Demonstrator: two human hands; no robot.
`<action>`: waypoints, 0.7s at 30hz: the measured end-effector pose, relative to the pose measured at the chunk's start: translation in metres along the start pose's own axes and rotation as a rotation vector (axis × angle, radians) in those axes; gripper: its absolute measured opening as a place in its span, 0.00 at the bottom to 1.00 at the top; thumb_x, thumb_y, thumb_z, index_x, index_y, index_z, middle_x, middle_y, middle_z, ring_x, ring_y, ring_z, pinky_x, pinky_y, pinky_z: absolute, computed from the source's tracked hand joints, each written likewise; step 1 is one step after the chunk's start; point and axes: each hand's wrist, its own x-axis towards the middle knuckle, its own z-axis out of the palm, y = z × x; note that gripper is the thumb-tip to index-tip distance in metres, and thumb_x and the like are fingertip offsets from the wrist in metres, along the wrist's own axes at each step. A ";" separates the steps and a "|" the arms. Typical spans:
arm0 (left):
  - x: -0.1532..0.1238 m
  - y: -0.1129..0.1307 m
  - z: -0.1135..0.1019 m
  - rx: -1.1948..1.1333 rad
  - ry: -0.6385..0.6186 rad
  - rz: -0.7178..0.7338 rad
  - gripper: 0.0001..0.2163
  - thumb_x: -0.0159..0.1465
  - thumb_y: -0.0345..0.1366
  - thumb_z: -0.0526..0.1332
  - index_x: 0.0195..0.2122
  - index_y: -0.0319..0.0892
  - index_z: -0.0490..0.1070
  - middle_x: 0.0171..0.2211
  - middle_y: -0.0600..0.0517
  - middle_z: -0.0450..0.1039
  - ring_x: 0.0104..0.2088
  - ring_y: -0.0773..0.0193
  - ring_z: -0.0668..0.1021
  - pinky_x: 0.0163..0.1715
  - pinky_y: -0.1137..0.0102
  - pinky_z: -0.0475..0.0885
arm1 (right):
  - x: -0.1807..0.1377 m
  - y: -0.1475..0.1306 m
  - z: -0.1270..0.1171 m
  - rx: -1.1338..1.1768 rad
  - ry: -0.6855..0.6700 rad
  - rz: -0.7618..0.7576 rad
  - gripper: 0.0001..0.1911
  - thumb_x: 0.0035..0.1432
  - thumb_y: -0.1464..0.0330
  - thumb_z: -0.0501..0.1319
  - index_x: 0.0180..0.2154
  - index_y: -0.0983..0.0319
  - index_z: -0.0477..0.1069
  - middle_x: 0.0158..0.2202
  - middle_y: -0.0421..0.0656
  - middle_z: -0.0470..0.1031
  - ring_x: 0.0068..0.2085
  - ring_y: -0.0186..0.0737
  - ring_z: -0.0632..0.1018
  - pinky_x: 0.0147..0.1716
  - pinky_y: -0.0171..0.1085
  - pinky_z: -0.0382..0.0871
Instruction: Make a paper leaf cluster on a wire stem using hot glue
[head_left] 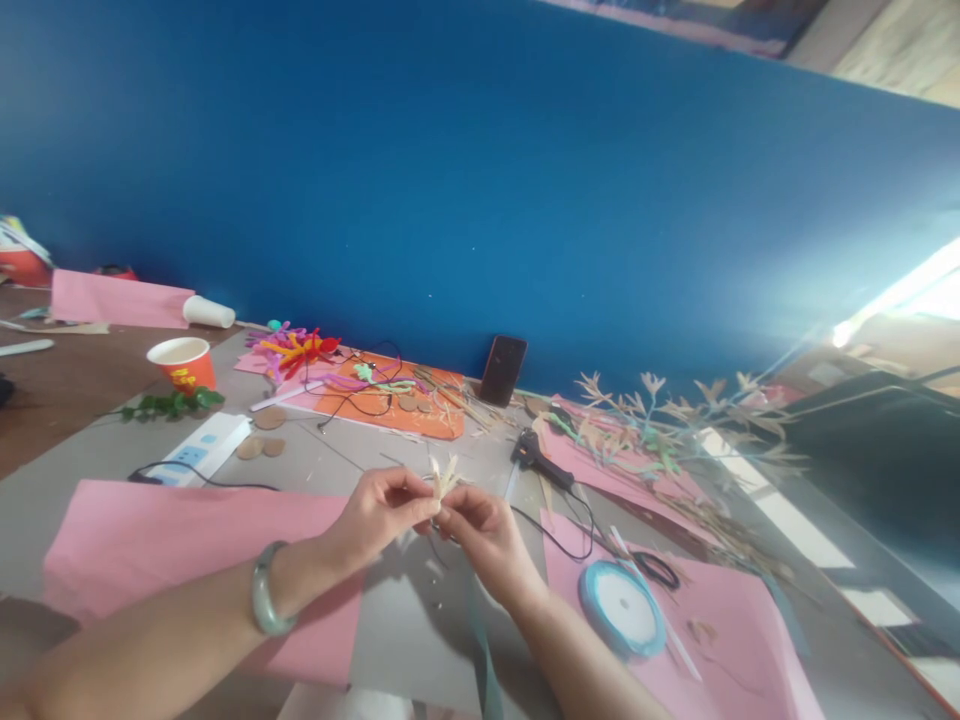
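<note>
Over the middle of the grey table, my left hand (391, 507) and my right hand (484, 535) meet, fingertips pinched together. Between them is a small cream flower (444, 478) with narrow pointed petals spreading upward. Its base is hidden by the fingers of both hands. A blue-green ribbon (484, 640) hangs down below my right hand; whether the fingers hold it I cannot tell. A black glue gun (541, 460) lies just beyond my right hand. To the right of my forearm lies a ribbon spool (622, 608).
Pink paper (202, 530) lies under my left forearm. A power strip (202, 450) and a paper cup (182, 365) stand at left. Pipe cleaners (296, 350) and an orange sheet (439, 420) lie at the back, near a propped phone (502, 370). Dried flower stems (649, 425) spread at right.
</note>
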 end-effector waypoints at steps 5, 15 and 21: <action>0.003 0.004 -0.006 -0.078 -0.134 -0.049 0.08 0.57 0.37 0.67 0.28 0.36 0.73 0.21 0.51 0.76 0.22 0.67 0.78 0.27 0.74 0.72 | -0.003 -0.007 -0.005 0.061 -0.121 -0.032 0.15 0.49 0.59 0.70 0.27 0.63 0.73 0.22 0.37 0.73 0.24 0.30 0.69 0.26 0.31 0.61; 0.006 -0.001 -0.005 -0.181 -0.218 -0.119 0.10 0.51 0.36 0.71 0.29 0.37 0.72 0.22 0.54 0.72 0.20 0.70 0.74 0.21 0.75 0.69 | 0.000 -0.007 -0.011 0.020 -0.206 0.002 0.17 0.48 0.56 0.70 0.25 0.63 0.73 0.22 0.39 0.73 0.25 0.33 0.70 0.26 0.32 0.61; 0.006 0.004 -0.006 -0.106 -0.276 -0.044 0.07 0.54 0.37 0.70 0.25 0.37 0.77 0.28 0.54 0.66 0.22 0.73 0.71 0.21 0.76 0.67 | -0.001 -0.004 -0.009 0.075 -0.137 0.028 0.14 0.46 0.61 0.71 0.22 0.64 0.72 0.19 0.37 0.71 0.22 0.29 0.67 0.24 0.31 0.58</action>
